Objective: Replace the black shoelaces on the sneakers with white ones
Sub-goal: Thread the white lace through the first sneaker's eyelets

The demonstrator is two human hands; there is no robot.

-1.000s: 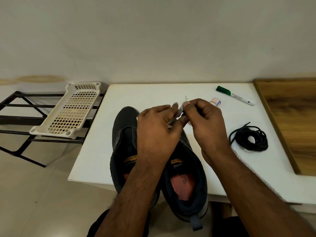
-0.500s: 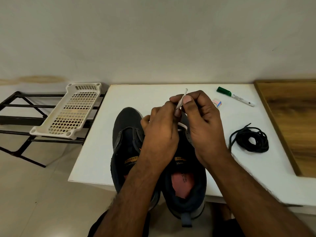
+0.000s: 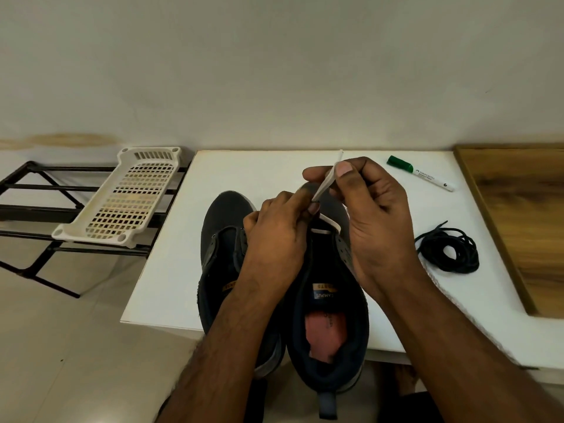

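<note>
White tabletop (image 3: 262, 175) against the wall, wooden board (image 3: 518, 221) along its right edge, black rack (image 3: 36, 206) off its left edge with a cream plastic tray (image 3: 122, 196) lying on top. Two dark sneakers (image 3: 222, 257) side by side at the near edge, heels hanging over it, toes pointing toward the far edge. No lace visible in the left one; right sneaker (image 3: 332, 340) carrying a single white bar across the eyelets nearest the toe.

Black laces (image 3: 448, 251) coiled in a heap near the right edge, well apart from the shoes, so removal looks finished. Green-capped marker (image 3: 421, 177) toward the far right corner.

Right hand (image 3: 375, 215) pinching the white lace (image 3: 325, 184) between thumb and forefinger, tip poking up above the thumbnail. Left hand (image 3: 274, 236) pinching the same lace just below, close against the right, over the toe end of the right sneaker.

Compared with a second ago: right hand risen and moved toward the far edge, a longer stretch of white drawn up taut between the hands, the bar across the first eyelets now uncovered. Small bottle seen earlier beside the marker now hidden behind the right hand. Meaning, as a judgement: first row being pulled through and evened out, relacing barely begun, remaining eyelets on this shoe and the whole left shoe still to do.
</note>
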